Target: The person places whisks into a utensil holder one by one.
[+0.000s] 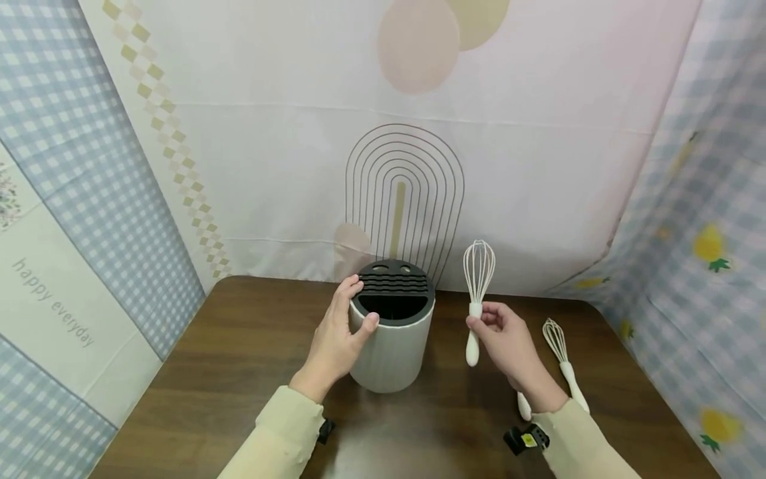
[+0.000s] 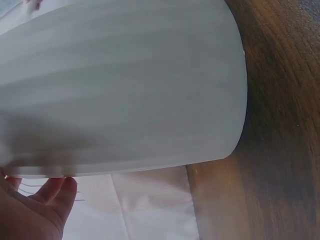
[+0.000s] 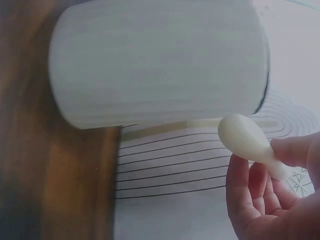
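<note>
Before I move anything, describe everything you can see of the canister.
The canister is a pale grey-white cylinder, apparently plastic, with faint vertical ribbing. Its black top has a wide half-moon opening in front, wavy bars behind and small oval holes at the back. It stands upright on the brown table; the left grip holds its left side near the top.

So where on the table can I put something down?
The wooden table is bare left of the utensil holder, between the left hand and the table's left edge, and before the holder, between the sleeves. It's crowded at right: a second whisk and another handle lie by the right hand.
</note>
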Demonstrator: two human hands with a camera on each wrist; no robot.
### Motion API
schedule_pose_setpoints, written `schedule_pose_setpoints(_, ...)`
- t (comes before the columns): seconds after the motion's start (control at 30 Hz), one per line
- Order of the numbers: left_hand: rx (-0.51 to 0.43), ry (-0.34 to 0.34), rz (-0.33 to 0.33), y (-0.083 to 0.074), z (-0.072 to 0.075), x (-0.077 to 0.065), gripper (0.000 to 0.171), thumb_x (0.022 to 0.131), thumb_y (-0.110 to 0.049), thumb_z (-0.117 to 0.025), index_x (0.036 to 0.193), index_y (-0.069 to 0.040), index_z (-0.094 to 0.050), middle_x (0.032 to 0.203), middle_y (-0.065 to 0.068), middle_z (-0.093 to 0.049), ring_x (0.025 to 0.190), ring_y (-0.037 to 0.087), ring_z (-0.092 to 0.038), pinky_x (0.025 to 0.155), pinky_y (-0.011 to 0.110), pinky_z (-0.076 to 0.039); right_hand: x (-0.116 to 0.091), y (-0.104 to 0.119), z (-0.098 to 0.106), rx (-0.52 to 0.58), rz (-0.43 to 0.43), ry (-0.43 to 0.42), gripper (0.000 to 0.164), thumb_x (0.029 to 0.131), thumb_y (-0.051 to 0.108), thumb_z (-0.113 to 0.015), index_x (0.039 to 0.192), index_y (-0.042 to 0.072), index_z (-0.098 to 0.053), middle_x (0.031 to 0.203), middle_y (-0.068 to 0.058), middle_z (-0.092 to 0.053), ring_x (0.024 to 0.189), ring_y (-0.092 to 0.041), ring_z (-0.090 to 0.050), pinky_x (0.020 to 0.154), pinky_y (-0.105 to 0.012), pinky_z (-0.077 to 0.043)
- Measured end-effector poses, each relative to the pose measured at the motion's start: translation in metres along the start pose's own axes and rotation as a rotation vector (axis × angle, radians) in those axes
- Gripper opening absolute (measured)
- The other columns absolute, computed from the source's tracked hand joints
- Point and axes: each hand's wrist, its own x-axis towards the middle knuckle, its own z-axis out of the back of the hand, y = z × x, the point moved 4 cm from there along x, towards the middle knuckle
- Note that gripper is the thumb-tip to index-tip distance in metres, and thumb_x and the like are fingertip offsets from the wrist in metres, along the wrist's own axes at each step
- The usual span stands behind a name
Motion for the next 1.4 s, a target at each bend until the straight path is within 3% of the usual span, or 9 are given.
schedule_pose_setpoints(0.43,0.007,-0.013,-0.025,0.0,0.001,0.0,0.067,0.093,-0.056,-0.051,0.148,-0.023,-0.033,0.155,-0.018,-0.022,0.137,0.014,-0.033,0.097,0.054,-0.041,0.005,0.055,-0.002,0.185,0.155,-0.011,0.044,0.094,0.02,-0.065,0.128,-0.002,-0.048,0.112,-0.016,-0.056,0.09,-0.012,-0.061,0.076,-0.025,-0.053)
schedule_pose_setpoints(0.77,0.008,0.024,-0.008,-0.003,0.004,0.001,0.067,0.094,-0.056,-0.051,0.15,-0.025,-0.031,0.157,-0.012,-0.021,0.137,0.016,-0.034,0.098,0.053,-0.04,0.007,0.068,-0.009,0.243,0.19,-0.021,0.044,0.094,0.019,-0.064,0.129,-0.001,-0.048,0.113,-0.014,-0.056,0.092,-0.013,-0.063,0.076,-0.029,-0.055)
schedule_pose_setpoints(1.03,-0.04,0.054,0.002,-0.005,0.006,0.0,0.076,0.095,-0.052,-0.051,0.156,-0.026,-0.013,0.159,-0.013,-0.008,0.143,0.015,-0.021,0.109,0.049,-0.028,0.008,0.079,-0.017,0.327,0.225,-0.022,0.042,0.094,0.017,-0.064,0.128,-0.001,-0.048,0.112,-0.016,-0.057,0.095,-0.019,-0.063,0.078,-0.033,-0.055)
schedule_pose_setpoints(1.2,-0.046,0.07,-0.006,-0.005,0.006,0.0,0.074,0.096,-0.052,-0.05,0.156,-0.022,-0.017,0.159,-0.013,-0.009,0.143,0.015,-0.021,0.11,0.048,-0.028,0.009,0.085,-0.023,0.396,0.245,-0.041,0.041,0.095,0.014,-0.063,0.128,-0.003,-0.048,0.113,-0.019,-0.056,0.096,-0.022,-0.062,0.079,-0.04,-0.055)
schedule_pose_setpoints(1.4,-0.037,0.06,-0.034,-0.006,0.008,0.0,0.072,0.096,-0.05,-0.05,0.154,-0.021,-0.021,0.159,-0.012,-0.013,0.142,0.015,-0.024,0.11,0.046,-0.029,0.011,0.091,-0.033,0.454,0.249,-0.058,0.039,0.095,0.012,-0.062,0.128,-0.004,-0.049,0.112,-0.024,-0.056,0.092,-0.021,-0.062,0.077,-0.036,-0.055)
